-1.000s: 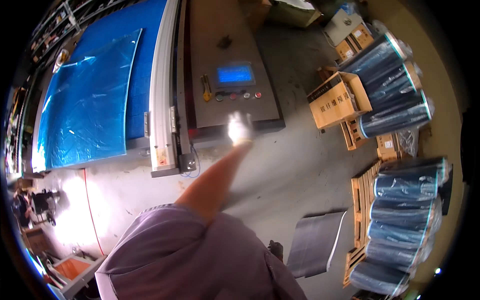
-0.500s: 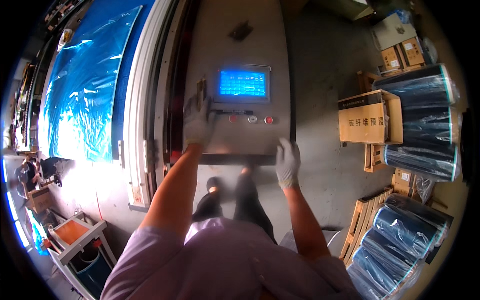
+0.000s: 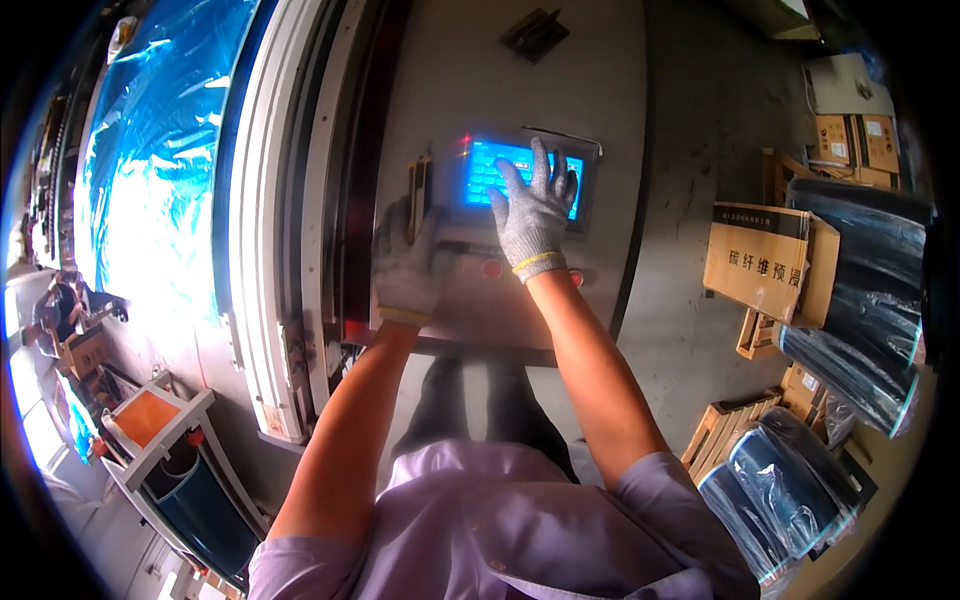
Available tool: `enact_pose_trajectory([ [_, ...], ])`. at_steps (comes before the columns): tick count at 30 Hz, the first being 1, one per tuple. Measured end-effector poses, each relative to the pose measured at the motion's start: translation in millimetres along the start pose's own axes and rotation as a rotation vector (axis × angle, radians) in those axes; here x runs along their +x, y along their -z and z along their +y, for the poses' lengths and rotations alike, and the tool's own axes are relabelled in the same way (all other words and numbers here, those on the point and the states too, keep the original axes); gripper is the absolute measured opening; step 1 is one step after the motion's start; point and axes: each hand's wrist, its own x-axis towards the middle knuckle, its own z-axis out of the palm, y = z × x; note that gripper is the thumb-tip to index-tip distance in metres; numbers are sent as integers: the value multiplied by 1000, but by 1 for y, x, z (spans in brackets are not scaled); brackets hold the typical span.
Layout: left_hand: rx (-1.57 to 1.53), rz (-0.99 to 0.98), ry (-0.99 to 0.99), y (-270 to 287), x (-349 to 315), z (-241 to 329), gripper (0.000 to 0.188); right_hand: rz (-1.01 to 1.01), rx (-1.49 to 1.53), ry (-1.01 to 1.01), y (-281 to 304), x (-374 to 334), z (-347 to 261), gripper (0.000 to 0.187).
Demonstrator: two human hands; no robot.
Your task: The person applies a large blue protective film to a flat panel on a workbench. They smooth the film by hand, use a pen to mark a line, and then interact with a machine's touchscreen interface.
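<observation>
My right hand (image 3: 535,215), in a grey knitted glove with a yellow cuff edge, is over the lit blue touchscreen (image 3: 482,178) of a grey control panel (image 3: 470,320). Its fingers are spread, covering the screen's right part; whether a fingertip touches the glass I cannot tell. My gloved left hand (image 3: 406,265) lies on the panel's left side, blurred, fingers stretched forward. A slim yellow-and-black tool (image 3: 419,195), perhaps a utility knife, is at its fingertips. A red button (image 3: 491,269) shows between the hands, and another red button (image 3: 577,280) beside my right wrist.
A dark object (image 3: 536,36) lies farther up the panel. To the left runs a white machine rail (image 3: 275,220), with blue film (image 3: 150,160) beyond it. On the right are a cardboard box (image 3: 757,260), film-wrapped dark rolls (image 3: 870,250) and a wooden pallet (image 3: 725,430).
My right hand has moved from beside the panel's near right corner up over the touchscreen. The left hand stays near the yellow-and-black tool. The view has shifted somewhat.
</observation>
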Motion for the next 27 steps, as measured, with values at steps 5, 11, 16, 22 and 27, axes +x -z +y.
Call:
enact_pose_trajectory([
  [5,11,-18,25,-4,-1,-4,56,209,105,-102,6,-19,16,26],
  [11,21,-68,43,-1,0,-4,56,139,48,-139,12,-34,13,26],
  [16,39,-69,42,-3,-2,-6,58,21,42,-214,6,-32,2,26],
  [22,35,-55,39,-3,-2,-6,58,-74,-73,-81,0,-22,-27,28],
  [27,15,-39,32,-4,-2,-7,58,78,88,-155,4,-32,-7,25],
])
